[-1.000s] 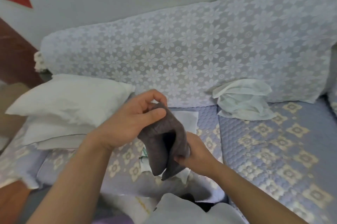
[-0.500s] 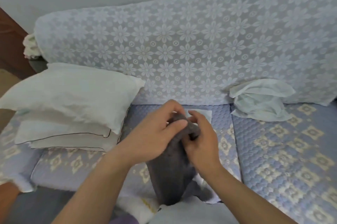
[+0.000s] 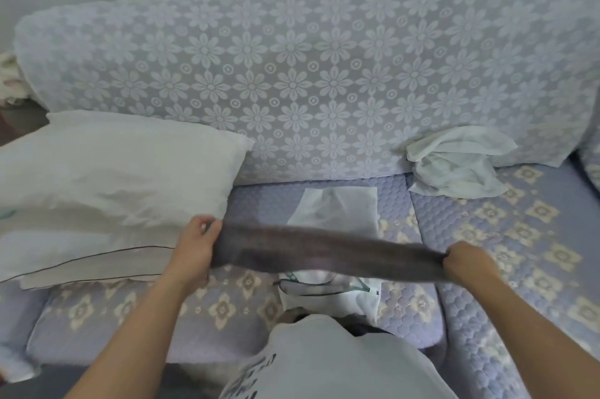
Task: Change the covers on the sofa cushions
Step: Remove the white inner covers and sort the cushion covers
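Note:
A dark grey cushion cover (image 3: 324,252) is stretched out flat and blurred above the sofa seat. My left hand (image 3: 196,244) grips its left end and my right hand (image 3: 467,260) grips its right end. Under it lies a white packet with green print (image 3: 334,213). At the left, a bare white cushion (image 3: 120,164) lies on top of a second white cushion with dark piping (image 3: 84,265). A crumpled white cover (image 3: 454,164) sits against the backrest at the right.
The sofa backrest (image 3: 308,73) wears a lace throw with a flower pattern. The seat (image 3: 519,236) has a quilted lilac cover with cream motifs. My grey shirt (image 3: 324,359) fills the bottom middle.
The grey cover was bunched between both hands in front of me. Now my hands have pulled apart sideways and the cover is spread wide between them.

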Available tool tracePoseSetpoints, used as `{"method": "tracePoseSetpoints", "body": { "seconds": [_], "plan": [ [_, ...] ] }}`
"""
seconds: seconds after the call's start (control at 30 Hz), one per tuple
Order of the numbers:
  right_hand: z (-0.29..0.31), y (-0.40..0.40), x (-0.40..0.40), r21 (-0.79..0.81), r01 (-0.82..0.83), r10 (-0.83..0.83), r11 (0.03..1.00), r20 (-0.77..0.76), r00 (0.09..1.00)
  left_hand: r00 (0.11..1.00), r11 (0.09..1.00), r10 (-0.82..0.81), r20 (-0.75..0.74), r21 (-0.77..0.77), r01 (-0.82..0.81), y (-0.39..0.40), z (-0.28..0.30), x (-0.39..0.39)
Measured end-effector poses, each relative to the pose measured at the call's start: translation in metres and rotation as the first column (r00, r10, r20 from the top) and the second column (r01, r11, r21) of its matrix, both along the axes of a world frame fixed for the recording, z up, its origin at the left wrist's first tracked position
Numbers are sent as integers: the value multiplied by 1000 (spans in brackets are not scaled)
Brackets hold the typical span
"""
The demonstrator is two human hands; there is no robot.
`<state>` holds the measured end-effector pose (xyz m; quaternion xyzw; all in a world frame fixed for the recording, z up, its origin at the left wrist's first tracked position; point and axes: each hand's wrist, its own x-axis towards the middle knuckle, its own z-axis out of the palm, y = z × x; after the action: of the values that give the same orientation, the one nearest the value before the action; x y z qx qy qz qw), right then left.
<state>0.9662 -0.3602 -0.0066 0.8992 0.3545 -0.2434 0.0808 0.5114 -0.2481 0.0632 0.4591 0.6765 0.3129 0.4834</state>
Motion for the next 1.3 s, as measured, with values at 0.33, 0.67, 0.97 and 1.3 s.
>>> {"method": "tracePoseSetpoints", "body": {
  "seconds": [0.33,0.67,0.97,1.3],
  "plan": [
    [1,41,58,-140,-233,232,962,-20,972,898,937,-325,-296,-232,262,61,-37,-5],
    [-173,99,114,73,-459,451,885,103,886,829,965,-259,-496,-106,239,94,-261,55],
    [-235,-71,71,192,-594,592,781,74,803,633,889,-431,-643,-424,174,-59,-324,-7],
    [-314,-69,68,-122,368,-387,922,-318,865,928,779,-71,-366,-601,-178,-63,-371,42]
  ]
}}
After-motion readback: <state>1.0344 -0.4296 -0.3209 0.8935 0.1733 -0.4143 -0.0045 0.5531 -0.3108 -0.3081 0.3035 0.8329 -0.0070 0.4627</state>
